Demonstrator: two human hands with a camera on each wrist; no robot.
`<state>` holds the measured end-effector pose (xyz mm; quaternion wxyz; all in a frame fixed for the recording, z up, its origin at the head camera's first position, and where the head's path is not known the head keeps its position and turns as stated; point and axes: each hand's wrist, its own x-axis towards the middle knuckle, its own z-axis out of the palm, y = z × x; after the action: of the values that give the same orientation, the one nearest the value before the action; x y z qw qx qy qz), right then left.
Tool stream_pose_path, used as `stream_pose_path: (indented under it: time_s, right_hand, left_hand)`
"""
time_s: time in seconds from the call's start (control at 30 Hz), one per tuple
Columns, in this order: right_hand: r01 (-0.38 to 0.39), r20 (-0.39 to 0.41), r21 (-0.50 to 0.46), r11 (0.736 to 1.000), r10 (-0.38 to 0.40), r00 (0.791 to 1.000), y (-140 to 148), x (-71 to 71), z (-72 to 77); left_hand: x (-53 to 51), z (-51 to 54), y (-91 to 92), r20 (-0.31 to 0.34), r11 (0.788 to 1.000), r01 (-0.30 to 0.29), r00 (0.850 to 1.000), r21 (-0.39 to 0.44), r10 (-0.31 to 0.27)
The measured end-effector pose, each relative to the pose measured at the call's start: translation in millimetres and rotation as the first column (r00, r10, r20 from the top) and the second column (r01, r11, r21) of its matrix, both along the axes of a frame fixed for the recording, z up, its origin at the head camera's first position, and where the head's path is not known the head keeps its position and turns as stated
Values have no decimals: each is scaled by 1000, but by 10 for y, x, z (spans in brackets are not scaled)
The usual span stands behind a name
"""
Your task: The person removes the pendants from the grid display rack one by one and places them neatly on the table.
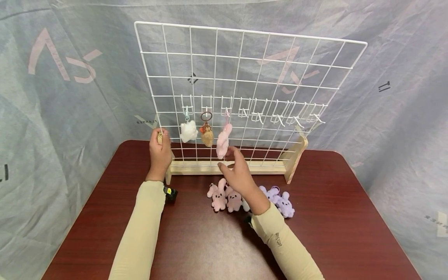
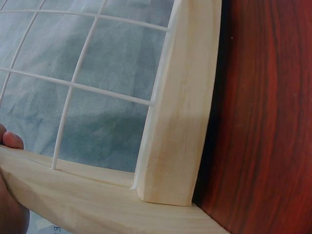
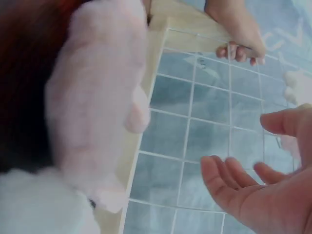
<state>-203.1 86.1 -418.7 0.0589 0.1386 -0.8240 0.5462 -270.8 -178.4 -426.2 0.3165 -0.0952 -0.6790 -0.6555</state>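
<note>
My left hand [image 1: 160,151] grips the wooden side post [image 2: 180,112] of a white wire grid rack [image 1: 196,54]; its thumb and fingers wrap round the wood. A pink plush keychain [image 1: 224,140] hangs from the third hook. Just below and beside it is my right hand [image 1: 238,171], fingers spread and relaxed. The right wrist view shows nothing between the thumb and fingers of that hand [image 3: 263,190]. Left of the pink one hang a white plush keychain [image 1: 189,131] and a brown plush keychain [image 1: 207,137] with a ring.
Pink plush keychains [image 1: 219,199] and purple plush keychains [image 1: 285,205] lie on the dark red table [image 1: 203,245], with a white one [image 1: 246,205] partly hidden by my right arm. Several bare hooks [image 1: 278,118] line the rack's right side. Grey cloth [image 1: 392,116] hangs behind.
</note>
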Motion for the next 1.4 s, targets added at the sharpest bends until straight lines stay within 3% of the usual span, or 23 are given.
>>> stream_pose_path:
  time_s: [0.17,0.3,0.4,0.57,0.63,0.8,1.1,1.27,1.4]
  right_hand:
    - [-20,5,-172,985,21,1000,-19,-16,78]
    - [-65,44,-344,937,85,995,-35,-30,117]
    - [-100,70,-494,864,155,985,-46,-51,129]
    - [-115,68,-690,715,223,973,-60,-68,161]
    - [-118,52,-724,680,225,973,-62,-65,177]
    - [-136,13,-757,639,223,975,-74,-47,222]
    - [-218,-33,-806,550,326,945,-71,-7,260]
    - [-218,-36,-826,520,339,940,-59,7,267]
    - [-262,-75,-828,496,366,928,-41,12,263]
  left_hand:
    - [-1,2,2,-12,1000,-6,1000,-1,6]
    - [8,-8,-3,-6,1000,-6,1000,-10,6]
    - [16,-20,-8,2,1000,0,1000,-14,0]
    - [21,-22,-5,9,1000,4,1000,-19,-4]
    - [22,-17,-2,10,1000,2,1000,-23,-1]
    - [18,-14,-6,2,1000,3,1000,-14,-3]
    - [-155,-203,-67,9,1000,-12,1000,-16,12]
    - [-174,-220,-87,-12,1000,-6,1000,-20,6]
    - [-168,-206,-85,-21,1000,-6,1000,-23,6]
